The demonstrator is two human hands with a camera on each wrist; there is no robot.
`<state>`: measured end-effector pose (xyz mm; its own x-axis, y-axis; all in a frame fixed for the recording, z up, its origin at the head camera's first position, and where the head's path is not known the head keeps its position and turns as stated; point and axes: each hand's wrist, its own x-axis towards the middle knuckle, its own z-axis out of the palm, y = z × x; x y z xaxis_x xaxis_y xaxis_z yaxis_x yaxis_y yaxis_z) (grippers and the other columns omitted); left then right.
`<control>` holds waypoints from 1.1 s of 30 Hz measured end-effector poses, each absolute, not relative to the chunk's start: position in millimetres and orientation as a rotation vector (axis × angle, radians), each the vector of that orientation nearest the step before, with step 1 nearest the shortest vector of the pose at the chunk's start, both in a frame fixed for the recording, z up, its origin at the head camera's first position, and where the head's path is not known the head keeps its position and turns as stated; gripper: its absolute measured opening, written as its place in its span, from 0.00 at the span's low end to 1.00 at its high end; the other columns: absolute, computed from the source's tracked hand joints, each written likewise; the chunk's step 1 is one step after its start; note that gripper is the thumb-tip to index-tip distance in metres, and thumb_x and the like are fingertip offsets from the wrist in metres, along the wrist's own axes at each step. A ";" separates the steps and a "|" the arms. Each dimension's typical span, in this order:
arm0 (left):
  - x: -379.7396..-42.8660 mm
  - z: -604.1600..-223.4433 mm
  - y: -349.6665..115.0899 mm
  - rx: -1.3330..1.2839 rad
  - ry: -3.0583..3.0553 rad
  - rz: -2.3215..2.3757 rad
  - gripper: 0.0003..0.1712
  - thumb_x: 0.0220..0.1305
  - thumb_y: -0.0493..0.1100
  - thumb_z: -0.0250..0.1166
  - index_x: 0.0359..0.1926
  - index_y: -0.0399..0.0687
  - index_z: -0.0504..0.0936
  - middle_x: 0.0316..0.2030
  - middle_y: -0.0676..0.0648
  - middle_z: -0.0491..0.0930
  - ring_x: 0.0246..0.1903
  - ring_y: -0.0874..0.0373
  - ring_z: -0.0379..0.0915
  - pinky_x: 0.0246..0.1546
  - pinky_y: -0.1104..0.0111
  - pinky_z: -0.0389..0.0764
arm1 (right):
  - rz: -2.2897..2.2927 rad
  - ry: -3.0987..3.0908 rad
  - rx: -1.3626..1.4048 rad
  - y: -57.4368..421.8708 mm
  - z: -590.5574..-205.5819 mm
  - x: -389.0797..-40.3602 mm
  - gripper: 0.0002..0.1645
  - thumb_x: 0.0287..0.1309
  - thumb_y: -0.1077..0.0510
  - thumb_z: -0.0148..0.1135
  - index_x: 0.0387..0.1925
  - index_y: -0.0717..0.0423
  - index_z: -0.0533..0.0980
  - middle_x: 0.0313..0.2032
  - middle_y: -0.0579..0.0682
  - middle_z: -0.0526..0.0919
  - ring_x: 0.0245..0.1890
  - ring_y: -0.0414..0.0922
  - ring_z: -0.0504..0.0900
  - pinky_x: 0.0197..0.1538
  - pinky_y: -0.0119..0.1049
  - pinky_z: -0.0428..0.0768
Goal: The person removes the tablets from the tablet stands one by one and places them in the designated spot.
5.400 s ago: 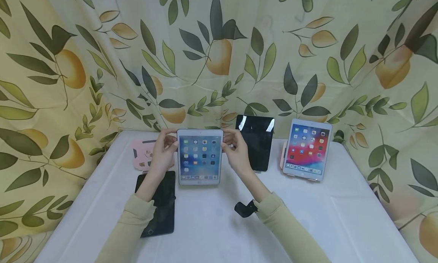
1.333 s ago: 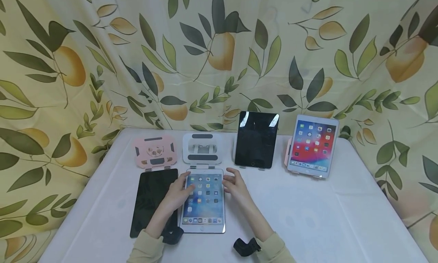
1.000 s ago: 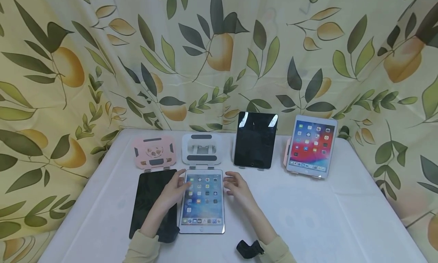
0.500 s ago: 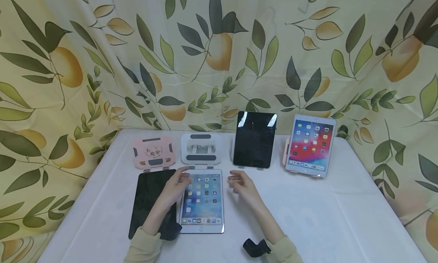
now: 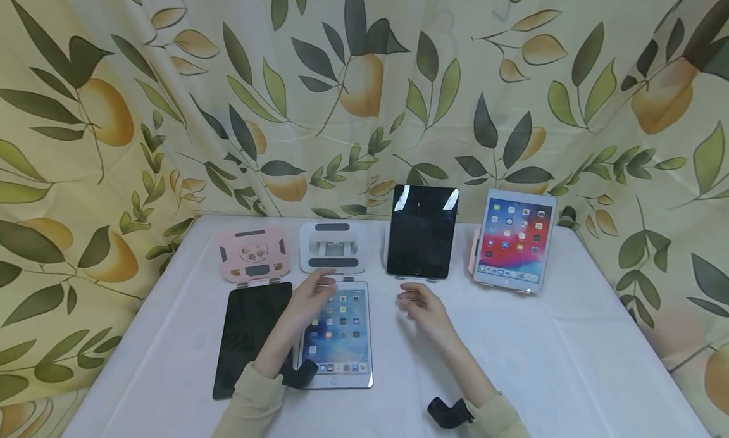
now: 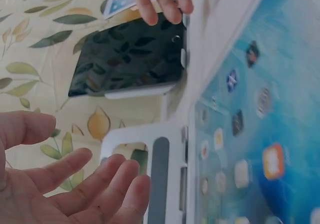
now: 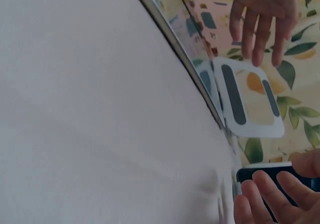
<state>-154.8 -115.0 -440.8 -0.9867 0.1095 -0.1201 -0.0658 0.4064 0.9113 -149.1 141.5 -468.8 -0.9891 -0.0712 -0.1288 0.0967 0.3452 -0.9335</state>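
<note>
A white-framed tablet (image 5: 336,337) with a lit blue screen lies flat in front of the white tablet stand (image 5: 333,247). My left hand (image 5: 307,299) hovers over the tablet's upper left part, fingers loosely bent and holding nothing. To the right of that tablet is my right hand (image 5: 426,311), above the white cloth, its fingers relaxed and grasping nothing. The left wrist view shows my left fingers (image 6: 100,189) apart from the stand. Left of the lit tablet lies a black tablet (image 5: 250,337), partly covered by my left forearm, in front of a pink stand (image 5: 254,254).
Farther back, another black tablet (image 5: 423,232) leans upright on a white stand. A white tablet with a red and blue screen (image 5: 514,238) stands on a pink stand at the right. Behind the table (image 5: 569,362) hangs a leaf-and-fruit patterned curtain (image 5: 364,83).
Both hands held the white tablet upright earlier; it now lies flat, let go. Lately my right hand has drawn away to the right, and my left has shifted right and up.
</note>
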 end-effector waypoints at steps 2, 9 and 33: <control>-156.9 -438.2 -111.6 0.059 2.497 1.636 0.23 0.70 0.45 0.55 0.64 0.48 0.70 0.55 0.41 0.77 0.58 0.44 0.73 0.58 0.50 0.74 | -1.715 2.462 0.025 147.2 -469.3 -149.0 0.21 0.65 0.62 0.53 0.59 0.62 0.70 0.50 0.63 0.81 0.47 0.50 0.81 0.44 0.30 0.80; -166.3 -433.1 -96.1 0.156 2.534 1.624 0.23 0.69 0.46 0.55 0.63 0.47 0.71 0.55 0.42 0.77 0.58 0.44 0.72 0.56 0.51 0.76 | -1.650 2.514 0.065 164.8 -470.0 -150.4 0.21 0.66 0.61 0.53 0.59 0.60 0.70 0.50 0.60 0.81 0.48 0.48 0.79 0.44 0.26 0.79; -224.2 -413.2 -55.5 0.246 2.461 1.665 0.20 0.69 0.43 0.53 0.60 0.46 0.74 0.50 0.42 0.79 0.49 0.48 0.76 0.47 0.64 0.80 | -1.633 2.756 -0.031 204.3 -443.4 -190.0 0.19 0.68 0.60 0.52 0.59 0.59 0.71 0.52 0.60 0.80 0.51 0.49 0.77 0.45 0.15 0.72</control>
<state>-224.2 -55.5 -413.2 -0.9737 0.2243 -0.0402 0.0462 0.3670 0.9291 -190.0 204.3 -443.4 -0.9979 0.0147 0.0631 -0.0483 0.4806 -0.8756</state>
